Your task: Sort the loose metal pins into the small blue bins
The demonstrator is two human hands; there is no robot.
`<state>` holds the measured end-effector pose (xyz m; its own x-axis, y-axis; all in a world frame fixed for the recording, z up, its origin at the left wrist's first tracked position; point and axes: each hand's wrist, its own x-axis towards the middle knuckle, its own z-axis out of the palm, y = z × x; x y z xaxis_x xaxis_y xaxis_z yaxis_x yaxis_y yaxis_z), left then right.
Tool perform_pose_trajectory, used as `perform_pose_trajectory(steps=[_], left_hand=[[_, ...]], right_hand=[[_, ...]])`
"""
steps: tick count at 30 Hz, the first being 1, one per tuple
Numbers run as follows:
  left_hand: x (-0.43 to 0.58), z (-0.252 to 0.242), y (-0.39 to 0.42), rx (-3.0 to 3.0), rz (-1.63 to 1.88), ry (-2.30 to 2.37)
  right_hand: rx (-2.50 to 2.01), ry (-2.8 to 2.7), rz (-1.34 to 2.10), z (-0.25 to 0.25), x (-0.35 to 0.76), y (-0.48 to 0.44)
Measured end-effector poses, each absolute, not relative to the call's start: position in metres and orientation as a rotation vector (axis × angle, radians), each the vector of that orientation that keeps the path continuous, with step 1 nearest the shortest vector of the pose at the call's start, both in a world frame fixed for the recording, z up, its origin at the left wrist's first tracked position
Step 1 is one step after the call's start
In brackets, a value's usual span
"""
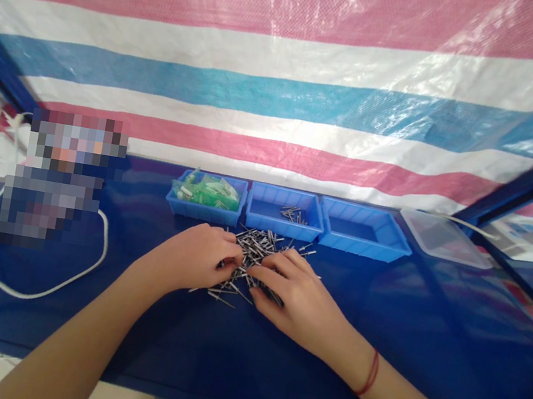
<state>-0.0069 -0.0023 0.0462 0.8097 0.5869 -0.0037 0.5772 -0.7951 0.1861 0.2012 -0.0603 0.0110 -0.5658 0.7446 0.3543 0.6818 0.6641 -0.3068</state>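
Observation:
A loose pile of thin metal pins that look like blind rivets (259,244) lies on the blue tabletop. At its left side is my left hand (204,254), with fingers curled in towards the thumb among the rivets; what they grip, if anything, is hidden. My right hand (299,292) rests over the pile's right side, its fingers apart and touching the rivets. Just behind the pile, a middle blue bin (283,224) holds several similar rivets. The left blue bin (204,211) contains green and clear plastic packets (214,191).
A third blue bin (365,243) stands at the right of the row, beside a translucent plastic lid (447,238). White cables (29,293) loop across the table's left side near a blurred-out area. A striped plastic sheet (282,97) hangs behind the table.

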Motion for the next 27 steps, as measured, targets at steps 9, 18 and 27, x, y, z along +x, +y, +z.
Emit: perform_pose_trajectory(steps=[9,18,27], left_hand=[[-0.0057,0.0459,-0.0048,2.815,0.010,0.894],[-0.0052,0.0416,-0.0064,2.823,-0.019,0.900],[-0.0001,0.0408,-0.0099,2.761,0.005,0.948]], right_hand=[[-1.125,-2.448,0.246,0.0112,0.2027,-0.0588],[-1.110,-2.423,0.227,0.0075,0.2020,-0.0593],[-1.108,-2.418,0.212,0.0080,0.2014,-0.0588]])
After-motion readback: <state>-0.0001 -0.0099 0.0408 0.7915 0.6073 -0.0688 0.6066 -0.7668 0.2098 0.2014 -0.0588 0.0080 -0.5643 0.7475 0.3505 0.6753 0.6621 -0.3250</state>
